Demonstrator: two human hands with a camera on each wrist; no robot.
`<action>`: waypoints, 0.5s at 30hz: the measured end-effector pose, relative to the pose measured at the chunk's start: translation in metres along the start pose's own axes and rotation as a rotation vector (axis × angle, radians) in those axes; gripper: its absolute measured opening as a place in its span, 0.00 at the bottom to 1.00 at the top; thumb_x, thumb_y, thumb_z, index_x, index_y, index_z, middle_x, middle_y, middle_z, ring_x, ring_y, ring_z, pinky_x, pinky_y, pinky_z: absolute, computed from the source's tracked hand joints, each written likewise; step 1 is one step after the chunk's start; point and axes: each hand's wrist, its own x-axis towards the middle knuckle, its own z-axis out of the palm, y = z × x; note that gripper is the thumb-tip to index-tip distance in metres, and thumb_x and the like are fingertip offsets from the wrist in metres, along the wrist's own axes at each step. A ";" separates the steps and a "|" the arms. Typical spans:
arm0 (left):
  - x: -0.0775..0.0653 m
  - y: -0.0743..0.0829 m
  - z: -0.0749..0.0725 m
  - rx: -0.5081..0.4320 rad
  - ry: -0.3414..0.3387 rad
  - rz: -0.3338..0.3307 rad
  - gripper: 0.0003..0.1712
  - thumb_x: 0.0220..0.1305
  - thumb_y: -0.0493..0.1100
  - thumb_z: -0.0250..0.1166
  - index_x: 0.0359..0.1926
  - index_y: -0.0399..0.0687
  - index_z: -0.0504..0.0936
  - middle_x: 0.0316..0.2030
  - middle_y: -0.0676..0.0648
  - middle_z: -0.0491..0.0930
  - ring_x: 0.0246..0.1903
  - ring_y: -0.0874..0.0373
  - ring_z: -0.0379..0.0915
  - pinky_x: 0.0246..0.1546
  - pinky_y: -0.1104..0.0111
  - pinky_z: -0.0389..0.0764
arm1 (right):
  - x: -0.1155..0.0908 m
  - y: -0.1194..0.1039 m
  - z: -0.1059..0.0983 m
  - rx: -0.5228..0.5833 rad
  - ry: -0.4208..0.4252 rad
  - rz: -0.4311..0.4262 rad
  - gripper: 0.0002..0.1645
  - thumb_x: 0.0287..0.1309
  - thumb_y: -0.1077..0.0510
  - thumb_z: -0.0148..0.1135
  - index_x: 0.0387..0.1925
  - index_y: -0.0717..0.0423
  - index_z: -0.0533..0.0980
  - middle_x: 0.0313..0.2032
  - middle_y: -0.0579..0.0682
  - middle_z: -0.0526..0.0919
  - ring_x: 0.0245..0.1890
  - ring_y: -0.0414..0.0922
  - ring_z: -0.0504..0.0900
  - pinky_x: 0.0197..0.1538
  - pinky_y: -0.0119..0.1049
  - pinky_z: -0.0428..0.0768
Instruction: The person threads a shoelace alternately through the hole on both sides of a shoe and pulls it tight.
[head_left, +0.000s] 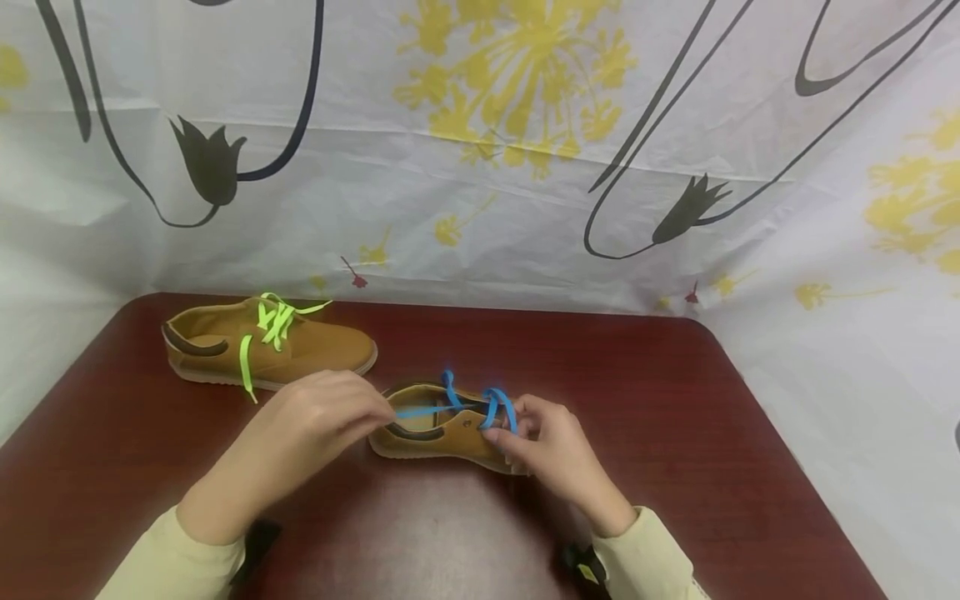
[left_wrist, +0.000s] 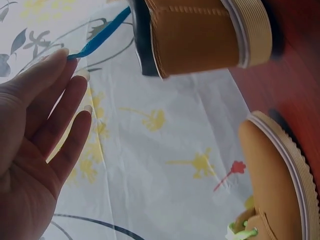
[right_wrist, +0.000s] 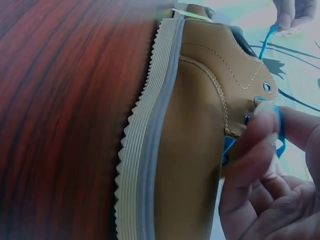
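Note:
A brown shoe (head_left: 442, 442) with a blue shoelace (head_left: 420, 412) lies on the table, toe to the right. My left hand (head_left: 315, 421) pinches one length of the lace between thumb and forefinger. That length is stretched from the shoe's opening, above the heel in the left wrist view. At the lacing, my right hand (head_left: 558, 454) pinches the lace beside the eyelets (right_wrist: 267, 87); its fingertips partly cover the lace there. A blue loop stands above the tongue, and another blue length rises behind the shoe.
A second brown shoe (head_left: 315, 346) with a yellow-green lace (head_left: 277, 321) stands at the back left of the dark red table (head_left: 637, 400). Behind the table hangs a white patterned cloth (head_left: 375, 200), which also runs along both sides.

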 end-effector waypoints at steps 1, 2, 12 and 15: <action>0.000 -0.001 -0.001 0.005 -0.005 -0.010 0.08 0.56 0.35 0.72 0.37 0.51 0.88 0.35 0.57 0.87 0.38 0.62 0.83 0.48 0.66 0.80 | 0.000 0.000 0.000 0.015 0.004 0.004 0.13 0.57 0.54 0.74 0.33 0.56 0.78 0.15 0.48 0.78 0.16 0.42 0.79 0.23 0.34 0.80; -0.001 -0.002 -0.003 0.013 -0.011 -0.020 0.11 0.52 0.34 0.73 0.37 0.52 0.88 0.35 0.57 0.87 0.38 0.62 0.83 0.49 0.66 0.79 | 0.000 0.001 0.000 0.029 0.011 0.006 0.13 0.56 0.55 0.75 0.32 0.56 0.77 0.15 0.48 0.78 0.15 0.42 0.79 0.22 0.34 0.81; -0.005 -0.007 -0.008 0.020 -0.039 -0.067 0.06 0.57 0.38 0.71 0.37 0.51 0.88 0.35 0.59 0.86 0.38 0.64 0.82 0.48 0.70 0.79 | 0.001 -0.002 0.002 0.079 0.080 0.001 0.09 0.58 0.55 0.73 0.34 0.55 0.81 0.16 0.49 0.80 0.17 0.42 0.79 0.23 0.35 0.82; -0.008 -0.008 -0.009 0.041 -0.052 -0.081 0.04 0.58 0.39 0.70 0.35 0.53 0.87 0.34 0.60 0.86 0.37 0.64 0.81 0.46 0.71 0.78 | 0.001 -0.001 0.002 0.098 0.071 -0.004 0.11 0.60 0.54 0.72 0.32 0.56 0.81 0.18 0.50 0.81 0.18 0.42 0.80 0.26 0.35 0.83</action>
